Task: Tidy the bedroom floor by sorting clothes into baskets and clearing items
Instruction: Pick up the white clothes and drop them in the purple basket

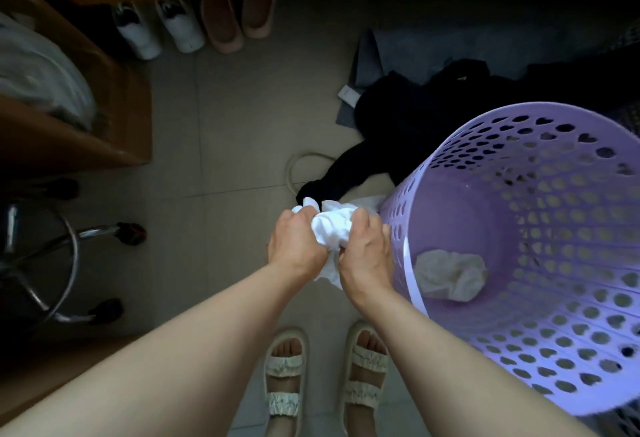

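Note:
A bunched white garment is gripped by both hands above the floor, just left of the purple perforated basket. My left hand clutches its left side and my right hand its right side. Part of the white cloth hangs down between my wrists. Inside the basket lies one crumpled cream cloth. A pile of black clothes lies on the floor beyond the basket, with one sleeve stretching toward my hands.
White sneakers and pink slippers stand under the bed edge at the top. A grey mat lies under the black clothes. A wooden desk and a chair's chrome base fill the left. My sandalled feet are below.

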The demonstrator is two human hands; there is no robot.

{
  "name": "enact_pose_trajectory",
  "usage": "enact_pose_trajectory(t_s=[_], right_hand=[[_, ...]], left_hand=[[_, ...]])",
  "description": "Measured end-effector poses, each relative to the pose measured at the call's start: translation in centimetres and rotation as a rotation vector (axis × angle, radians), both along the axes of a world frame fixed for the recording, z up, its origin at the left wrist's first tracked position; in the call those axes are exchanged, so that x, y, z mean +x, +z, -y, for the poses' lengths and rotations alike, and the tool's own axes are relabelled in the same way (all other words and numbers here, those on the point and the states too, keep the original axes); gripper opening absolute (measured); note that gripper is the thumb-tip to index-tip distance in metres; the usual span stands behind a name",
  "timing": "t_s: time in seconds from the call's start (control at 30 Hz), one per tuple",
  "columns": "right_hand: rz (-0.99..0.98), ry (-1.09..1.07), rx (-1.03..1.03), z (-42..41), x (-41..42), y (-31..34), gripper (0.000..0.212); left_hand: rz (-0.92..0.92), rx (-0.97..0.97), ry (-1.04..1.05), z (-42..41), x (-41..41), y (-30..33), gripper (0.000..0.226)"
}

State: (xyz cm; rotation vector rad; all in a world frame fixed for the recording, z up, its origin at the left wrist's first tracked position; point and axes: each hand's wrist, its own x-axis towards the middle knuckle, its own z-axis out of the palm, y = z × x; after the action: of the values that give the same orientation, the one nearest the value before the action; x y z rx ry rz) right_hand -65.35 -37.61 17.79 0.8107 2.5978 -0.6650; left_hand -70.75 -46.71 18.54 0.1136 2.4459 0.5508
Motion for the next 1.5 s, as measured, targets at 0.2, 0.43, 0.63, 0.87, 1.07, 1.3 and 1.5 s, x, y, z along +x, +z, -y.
enact_pose_trajectory(t_s=[0.2, 0.43, 0.63, 0.87, 1.07, 1.3, 1.5], right_hand=[[-0.063, -0.008, 0.011, 1.2, -1.1, 6.3, 0.029], [-0.161, -0.008, 0.021, 1.5, -1.4, 14.1, 0.028], [-0.252, -0.038, 0.068, 1.4, -0.8, 22.5, 0.025], [-0.369, -0.045, 0.156, -1.1, 1.3, 33.0, 0.029], [-0.442, -0.083, 0.255, -5.2, 3.7, 40.3, 0.028], [-0.551, -0.169, 0.360, -11.7, 8.2, 47.8, 0.025], [-0.601, -0.238, 0.395, -16.3, 11.2, 50.6, 0.025]], left_hand=[[-0.019, 0.016, 0.004, 1.3, -1.3, 6.8, 0.023], [-0.058, 0.052, 0.039, 1.8, -1.7, 15.0, 0.025], [-0.093, 0.117, 0.021, 2.0, -1.7, 23.3, 0.026], [-0.172, 0.225, -0.009, 0.1, -0.4, 33.4, 0.024], [-0.209, 0.337, -0.050, -3.9, 1.7, 39.8, 0.024], [-0.238, 0.479, -0.125, -10.8, 5.3, 46.3, 0.030], [-0.255, 0.521, -0.173, -15.9, 7.7, 49.0, 0.031]])
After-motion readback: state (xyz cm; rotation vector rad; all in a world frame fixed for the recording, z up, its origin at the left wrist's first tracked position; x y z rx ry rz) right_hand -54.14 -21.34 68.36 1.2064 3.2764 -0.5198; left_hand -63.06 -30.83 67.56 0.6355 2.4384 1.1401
